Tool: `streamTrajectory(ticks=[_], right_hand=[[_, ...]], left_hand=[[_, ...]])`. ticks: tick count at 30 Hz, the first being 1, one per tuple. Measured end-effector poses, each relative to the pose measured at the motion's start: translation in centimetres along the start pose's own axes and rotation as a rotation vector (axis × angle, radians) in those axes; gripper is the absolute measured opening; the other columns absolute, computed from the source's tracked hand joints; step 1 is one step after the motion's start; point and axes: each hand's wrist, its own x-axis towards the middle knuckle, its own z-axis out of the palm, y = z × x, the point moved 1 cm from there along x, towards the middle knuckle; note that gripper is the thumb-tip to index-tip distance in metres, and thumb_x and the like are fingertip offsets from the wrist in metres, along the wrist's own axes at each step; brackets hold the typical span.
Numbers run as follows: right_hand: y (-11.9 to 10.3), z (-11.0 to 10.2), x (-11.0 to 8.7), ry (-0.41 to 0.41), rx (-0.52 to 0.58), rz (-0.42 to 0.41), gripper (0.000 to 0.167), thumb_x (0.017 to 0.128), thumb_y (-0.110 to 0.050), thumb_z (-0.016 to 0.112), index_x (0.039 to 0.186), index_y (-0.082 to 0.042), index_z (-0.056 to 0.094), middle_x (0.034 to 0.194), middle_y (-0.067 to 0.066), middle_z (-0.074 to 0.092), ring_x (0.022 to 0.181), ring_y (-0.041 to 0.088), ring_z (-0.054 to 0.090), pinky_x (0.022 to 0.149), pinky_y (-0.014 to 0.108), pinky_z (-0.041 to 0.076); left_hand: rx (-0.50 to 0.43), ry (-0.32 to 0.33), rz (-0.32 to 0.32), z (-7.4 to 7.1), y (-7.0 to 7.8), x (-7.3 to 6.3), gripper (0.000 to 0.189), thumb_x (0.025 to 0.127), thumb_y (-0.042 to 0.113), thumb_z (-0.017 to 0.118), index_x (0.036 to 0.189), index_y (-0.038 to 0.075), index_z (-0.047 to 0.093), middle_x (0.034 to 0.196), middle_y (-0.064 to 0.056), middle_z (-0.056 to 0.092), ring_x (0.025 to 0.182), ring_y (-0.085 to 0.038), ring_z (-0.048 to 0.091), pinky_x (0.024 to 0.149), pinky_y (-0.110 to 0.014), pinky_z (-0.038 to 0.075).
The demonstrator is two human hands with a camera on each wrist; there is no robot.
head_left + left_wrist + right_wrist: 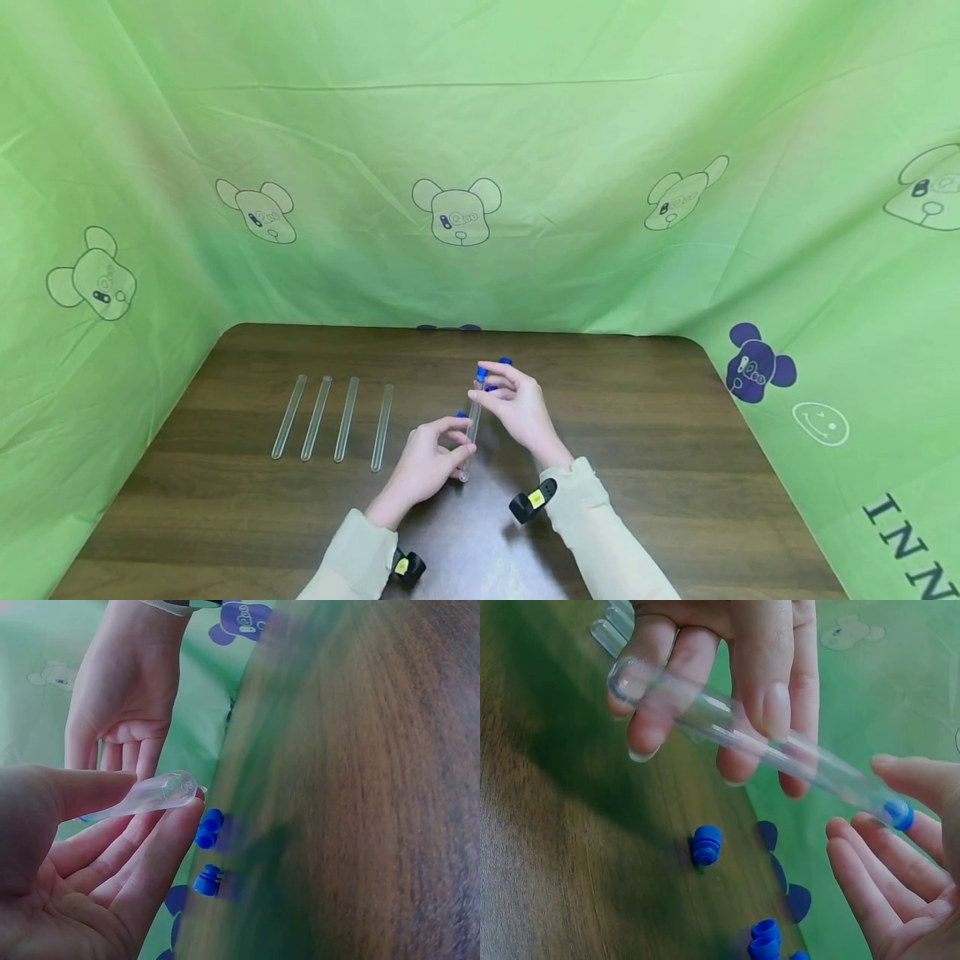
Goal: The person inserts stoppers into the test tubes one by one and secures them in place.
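Observation:
My left hand [431, 458] holds a clear glass test tube [727, 724] between thumb and fingers, near its rounded end. The tube is tilted, and its mouth end points up toward my right hand [517, 404]. A blue stopper [901, 814] sits at the mouth. Thumb and index finger of the right hand are at this stopper, the index at its outer end and the thumb beside the tube's mouth; the other fingers are spread loosely. In the left wrist view the tube's rounded end [180, 787] shows close up beside the left fingertips.
Several clear test tubes [345, 421] lie side by side on the left of the brown wooden table [637, 433]. Loose blue stoppers [706, 845] lie on the table beyond the hands. A green cloth [465, 117] with bear drawings hangs behind and at the sides.

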Motion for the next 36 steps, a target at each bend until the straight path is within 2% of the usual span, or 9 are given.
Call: streamTrajectory(ticks=[5,10,18,24,29,36], right_hand=[[-1.4,-0.4,-0.5,0.006,0.035,0.003,0.050,0.087,-0.001,0.079,0.134,0.003,0.062,0.116,0.025,0.069,0.099,0.037,0.070,0.081,0.029,0.056],[-3.5,-0.9,-1.3,0.005,0.026,-0.003,0.047,0.089,0.001,0.077,0.132,0.006,0.061,0.119,0.028,0.067,0.104,0.039,0.069,0.087,0.032,0.056],[-3.0,-1.2,-1.3,0.026,0.006,-0.023,0.046,0.088,-0.001,0.078,0.131,0.007,0.062,0.120,0.025,0.068,0.109,0.043,0.066,0.096,0.042,0.052],[-2.5,-1.7,-1.4,0.039,-0.001,0.002,0.045,0.089,-0.001,0.078,0.130,0.008,0.062,0.121,0.026,0.067,0.111,0.042,0.065,0.097,0.041,0.051],[-2.1,-2.0,-1.5,0.047,0.007,-0.006,0.045,0.088,0.001,0.077,0.129,0.009,0.062,0.122,0.028,0.066,0.114,0.047,0.062,0.095,0.039,0.052],[-1.5,-2.4,-1.4,0.067,-0.007,-0.002,0.043,0.088,0.000,0.078,0.128,0.008,0.063,0.122,0.026,0.066,0.114,0.047,0.062,0.093,0.035,0.054]], left_hand=[[0.018,0.019,0.003,-0.4,0.0,-0.1,0.035,0.094,0.005,0.072,0.128,-0.001,0.066,0.092,-0.005,0.068,0.058,-0.018,0.069,0.057,-0.030,0.058],[0.020,0.021,0.008,-0.8,0.1,-0.2,0.035,0.094,0.005,0.072,0.128,-0.002,0.065,0.094,-0.005,0.068,0.061,-0.018,0.069,0.057,-0.031,0.058],[0.017,0.050,0.018,-1.4,-0.2,-0.1,0.034,0.093,0.004,0.072,0.126,-0.001,0.066,0.094,-0.007,0.069,0.058,-0.017,0.069,0.056,-0.031,0.058],[0.013,0.057,0.004,-1.7,-0.5,-0.1,0.034,0.093,0.003,0.072,0.127,-0.001,0.066,0.092,-0.006,0.068,0.058,-0.018,0.068,0.056,-0.032,0.058],[0.022,0.084,0.011,-2.1,-0.7,-0.2,0.033,0.093,0.002,0.072,0.125,-0.001,0.067,0.090,-0.005,0.069,0.057,-0.016,0.068,0.056,-0.031,0.058],[-0.004,0.091,-0.001,-2.6,-0.8,-0.4,0.035,0.092,0.001,0.073,0.126,-0.003,0.065,0.090,-0.007,0.069,0.059,-0.019,0.068,0.057,-0.031,0.058]])
